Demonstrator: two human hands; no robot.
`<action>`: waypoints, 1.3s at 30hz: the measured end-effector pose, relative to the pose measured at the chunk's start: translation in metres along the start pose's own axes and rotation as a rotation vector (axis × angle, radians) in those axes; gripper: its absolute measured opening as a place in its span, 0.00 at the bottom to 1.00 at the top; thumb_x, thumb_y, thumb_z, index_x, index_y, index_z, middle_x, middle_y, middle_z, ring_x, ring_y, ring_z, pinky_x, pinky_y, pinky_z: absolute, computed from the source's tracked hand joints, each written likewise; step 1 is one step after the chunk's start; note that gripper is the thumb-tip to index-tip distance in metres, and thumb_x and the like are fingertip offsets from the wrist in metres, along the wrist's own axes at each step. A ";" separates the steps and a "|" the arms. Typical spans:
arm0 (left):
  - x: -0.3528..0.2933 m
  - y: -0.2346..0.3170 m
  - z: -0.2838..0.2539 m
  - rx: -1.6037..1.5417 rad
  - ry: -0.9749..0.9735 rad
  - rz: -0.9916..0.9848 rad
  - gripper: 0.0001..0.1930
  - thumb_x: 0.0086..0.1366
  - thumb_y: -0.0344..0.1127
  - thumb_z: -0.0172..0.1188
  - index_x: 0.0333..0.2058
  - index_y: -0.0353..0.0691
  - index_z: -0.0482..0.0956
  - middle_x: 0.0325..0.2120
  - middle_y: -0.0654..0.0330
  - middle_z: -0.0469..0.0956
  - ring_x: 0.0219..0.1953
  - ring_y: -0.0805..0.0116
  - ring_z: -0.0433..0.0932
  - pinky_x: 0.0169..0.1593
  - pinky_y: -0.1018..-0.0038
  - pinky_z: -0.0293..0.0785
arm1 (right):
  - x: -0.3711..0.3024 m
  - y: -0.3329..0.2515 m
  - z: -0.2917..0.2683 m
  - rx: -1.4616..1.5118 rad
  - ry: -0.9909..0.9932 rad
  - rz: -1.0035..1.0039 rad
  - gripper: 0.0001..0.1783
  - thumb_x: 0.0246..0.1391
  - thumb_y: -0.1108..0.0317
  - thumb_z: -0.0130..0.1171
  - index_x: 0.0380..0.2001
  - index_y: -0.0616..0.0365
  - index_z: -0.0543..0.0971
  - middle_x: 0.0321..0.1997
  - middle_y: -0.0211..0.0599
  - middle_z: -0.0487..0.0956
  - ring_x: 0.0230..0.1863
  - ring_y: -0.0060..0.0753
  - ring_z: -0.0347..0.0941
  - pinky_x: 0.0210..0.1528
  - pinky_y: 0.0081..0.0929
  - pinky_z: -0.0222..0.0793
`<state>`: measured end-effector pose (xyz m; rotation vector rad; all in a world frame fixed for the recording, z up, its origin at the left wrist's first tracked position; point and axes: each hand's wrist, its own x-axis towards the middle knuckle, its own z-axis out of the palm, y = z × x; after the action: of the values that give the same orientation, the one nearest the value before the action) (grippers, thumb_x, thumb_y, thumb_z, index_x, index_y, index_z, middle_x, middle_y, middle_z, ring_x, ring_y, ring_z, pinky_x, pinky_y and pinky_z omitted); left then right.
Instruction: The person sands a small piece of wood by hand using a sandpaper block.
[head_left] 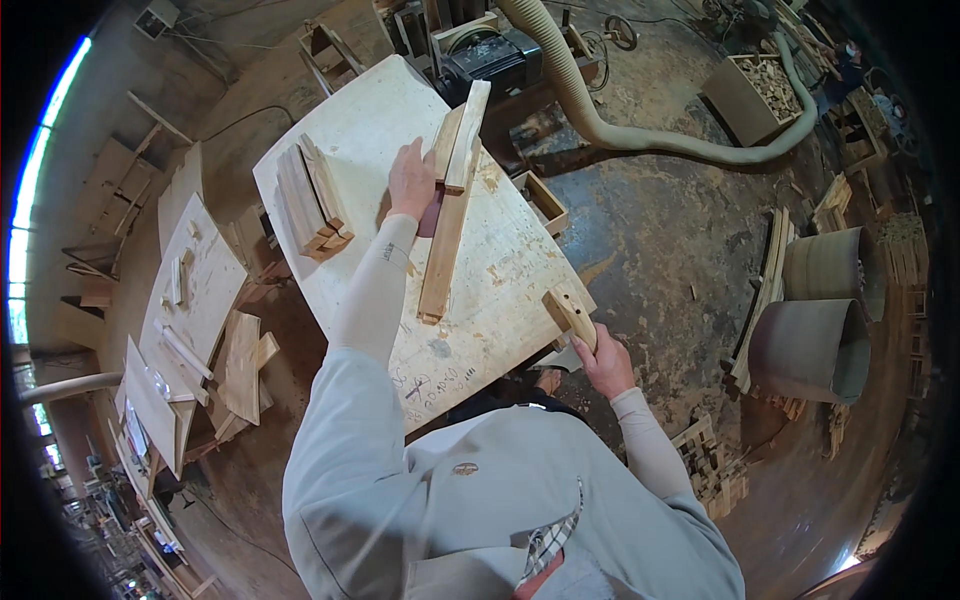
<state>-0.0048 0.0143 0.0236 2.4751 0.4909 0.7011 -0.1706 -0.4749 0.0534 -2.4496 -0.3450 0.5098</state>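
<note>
Left side of table point(500, 330): stack of wooden pieces point(310, 195), laid close together, apart from the left hand point(411, 182). That hand's fingers lie against the short board point(447, 140), beside a long board point(466, 140); whether they close on anything, cannot tell. Another long board point(446, 255) reaches toward the near edge.

Right hand point(606, 364) grips a holed wooden piece point(573, 318) at the table's right corner, thumb along its side. Contact with the tabletop unclear.

Handling, my judgement: steady the boards with a flat left palm, fingertips off the seams; hold the holed piece firmly at its end, holes uncovered, clear of the corner.

Containers, left to right. Small open box point(554, 224) beside the table's far right edge; contents too shadowed to tell. Crate point(733, 108) farther off, heaped with wood offcuts point(768, 85). Two open-ended grey drums point(800, 350), near each other; insides not readable.
</note>
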 end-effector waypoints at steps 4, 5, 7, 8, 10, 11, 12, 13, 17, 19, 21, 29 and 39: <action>-0.005 0.001 0.001 0.090 -0.145 -0.136 0.22 0.71 0.42 0.69 0.57 0.34 0.87 0.49 0.39 0.84 0.53 0.38 0.84 0.59 0.51 0.80 | -0.001 -0.001 -0.003 0.002 -0.006 0.008 0.24 0.73 0.47 0.62 0.56 0.57 0.78 0.42 0.61 0.87 0.45 0.71 0.85 0.45 0.61 0.80; -0.002 0.002 0.005 0.089 -0.145 -0.138 0.22 0.71 0.42 0.69 0.57 0.34 0.87 0.49 0.39 0.84 0.53 0.38 0.84 0.59 0.51 0.80 | 0.000 -0.002 -0.004 0.004 -0.001 0.011 0.24 0.73 0.47 0.62 0.56 0.57 0.78 0.42 0.61 0.87 0.45 0.71 0.85 0.45 0.61 0.80; 0.002 -0.002 0.013 0.023 -0.161 -0.139 0.20 0.69 0.42 0.70 0.54 0.36 0.90 0.48 0.39 0.84 0.53 0.39 0.84 0.59 0.51 0.80 | 0.001 -0.004 -0.004 -0.003 -0.003 0.006 0.24 0.74 0.47 0.62 0.56 0.57 0.78 0.42 0.61 0.87 0.45 0.71 0.85 0.45 0.61 0.80; 0.006 -0.004 0.017 0.022 -0.161 -0.143 0.20 0.69 0.42 0.70 0.54 0.36 0.90 0.48 0.39 0.84 0.53 0.39 0.84 0.59 0.51 0.80 | 0.001 -0.005 -0.003 -0.009 0.000 0.004 0.24 0.74 0.47 0.62 0.56 0.57 0.78 0.42 0.61 0.87 0.45 0.71 0.85 0.45 0.61 0.80; 0.014 -0.009 0.026 0.005 -0.155 -0.153 0.20 0.68 0.42 0.71 0.53 0.37 0.90 0.47 0.39 0.84 0.52 0.40 0.84 0.59 0.52 0.81 | 0.000 -0.009 -0.004 -0.009 -0.004 -0.001 0.24 0.74 0.47 0.62 0.55 0.57 0.77 0.42 0.61 0.87 0.45 0.71 0.85 0.45 0.61 0.80; 0.020 -0.013 0.030 0.004 -0.153 -0.159 0.20 0.68 0.42 0.71 0.53 0.37 0.90 0.47 0.39 0.84 0.52 0.40 0.84 0.59 0.52 0.81 | 0.001 -0.011 -0.004 -0.005 -0.004 -0.005 0.25 0.74 0.46 0.62 0.55 0.57 0.77 0.42 0.62 0.87 0.44 0.71 0.85 0.44 0.61 0.80; 0.026 -0.014 0.033 0.004 -0.135 -0.148 0.19 0.67 0.43 0.71 0.52 0.39 0.91 0.45 0.41 0.86 0.51 0.42 0.85 0.58 0.53 0.81 | 0.001 -0.011 -0.005 -0.009 -0.007 -0.005 0.25 0.74 0.46 0.62 0.55 0.57 0.77 0.42 0.62 0.87 0.44 0.71 0.85 0.44 0.61 0.80; 0.029 -0.016 0.036 0.005 -0.116 -0.138 0.19 0.67 0.45 0.70 0.50 0.40 0.93 0.43 0.43 0.88 0.49 0.44 0.86 0.57 0.55 0.81 | 0.001 -0.012 -0.005 -0.018 -0.010 -0.002 0.25 0.74 0.46 0.62 0.55 0.58 0.77 0.41 0.62 0.87 0.44 0.71 0.85 0.44 0.61 0.80; 0.042 -0.013 0.047 -0.038 -0.128 -0.153 0.19 0.67 0.45 0.71 0.50 0.40 0.93 0.43 0.43 0.89 0.48 0.44 0.86 0.57 0.56 0.81 | 0.002 -0.009 -0.002 -0.019 0.022 -0.014 0.26 0.74 0.46 0.61 0.56 0.59 0.77 0.41 0.63 0.87 0.43 0.71 0.85 0.43 0.61 0.80; 0.044 -0.015 0.050 -0.039 -0.108 -0.152 0.19 0.67 0.46 0.72 0.50 0.40 0.93 0.44 0.43 0.89 0.50 0.44 0.87 0.58 0.56 0.81 | 0.002 -0.007 0.001 -0.021 0.021 -0.017 0.25 0.74 0.46 0.62 0.56 0.59 0.76 0.41 0.63 0.87 0.43 0.71 0.85 0.43 0.61 0.80; 0.044 -0.015 0.052 -0.046 -0.095 -0.171 0.20 0.67 0.47 0.72 0.50 0.40 0.93 0.43 0.43 0.90 0.50 0.45 0.87 0.58 0.56 0.81 | 0.002 -0.003 0.004 -0.024 0.022 -0.020 0.25 0.74 0.47 0.62 0.56 0.59 0.76 0.41 0.63 0.87 0.43 0.72 0.85 0.43 0.61 0.80; 0.046 -0.006 0.055 -0.041 -0.012 -0.230 0.21 0.68 0.48 0.72 0.52 0.41 0.93 0.42 0.44 0.91 0.48 0.45 0.89 0.57 0.55 0.82 | 0.005 0.011 0.016 -0.068 0.010 -0.012 0.24 0.74 0.52 0.63 0.61 0.57 0.76 0.42 0.62 0.87 0.44 0.71 0.85 0.44 0.60 0.80; 0.044 0.002 0.050 -0.021 0.053 -0.186 0.20 0.68 0.49 0.71 0.51 0.44 0.93 0.44 0.46 0.91 0.50 0.45 0.89 0.59 0.56 0.83 | 0.011 0.028 0.033 -0.018 0.070 -0.105 0.22 0.74 0.50 0.62 0.53 0.59 0.76 0.38 0.63 0.87 0.41 0.72 0.84 0.41 0.63 0.79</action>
<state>0.0597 0.0140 0.0048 2.3588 0.7192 0.6935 -0.1722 -0.4757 0.0090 -2.4449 -0.4480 0.3772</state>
